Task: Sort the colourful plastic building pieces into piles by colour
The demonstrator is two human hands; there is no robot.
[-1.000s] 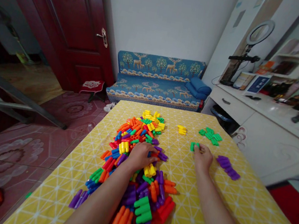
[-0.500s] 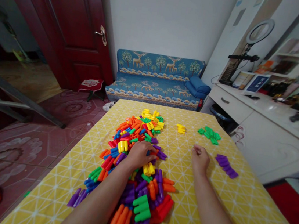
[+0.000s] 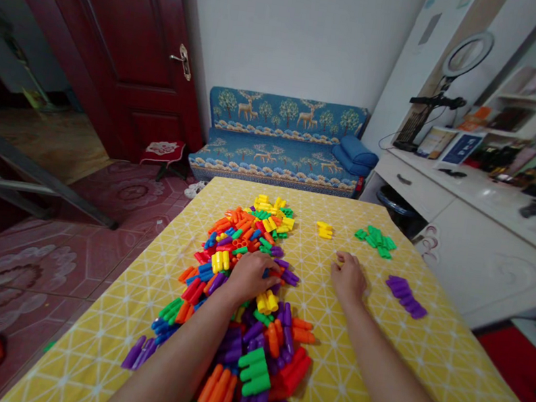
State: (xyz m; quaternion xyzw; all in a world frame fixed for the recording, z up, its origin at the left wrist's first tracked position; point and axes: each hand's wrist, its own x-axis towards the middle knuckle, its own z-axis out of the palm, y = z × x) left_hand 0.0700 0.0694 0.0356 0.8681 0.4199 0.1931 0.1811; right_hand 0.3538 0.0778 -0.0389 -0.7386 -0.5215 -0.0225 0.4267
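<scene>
A person works bare-handed over a long pile of plastic pieces [image 3: 236,233] on a table covered with a patterned yellow cloth [image 3: 337,384]. At the near end of the heap, an orange piece [image 3: 217,393] lies beside a green piece [image 3: 254,372], with purple and red ones crowded close. Farther up, the left hand [image 3: 251,275] rests on the middle of the pile, palm down, fingers curved among the pieces; from where I stand, I cannot tell whether it grips one. The right hand [image 3: 349,279] is over the cloth to the right of the heap and apart from it, fingers bent; whether anything is tucked beneath them, I cannot see. Just to its right, a purple group [image 3: 405,297] lies in a slanting row. Beyond the right hand are a small yellow group [image 3: 324,230] and, farther right, a green cluster [image 3: 376,240]; yellow and green pieces top the pile's far end. Past the table, a red-topped stool [image 3: 163,149] stands by a dark red door [image 3: 127,28], and a blue sofa [image 3: 279,153] patterned with deer and trees lines the pale wall [image 3: 301,33].
</scene>
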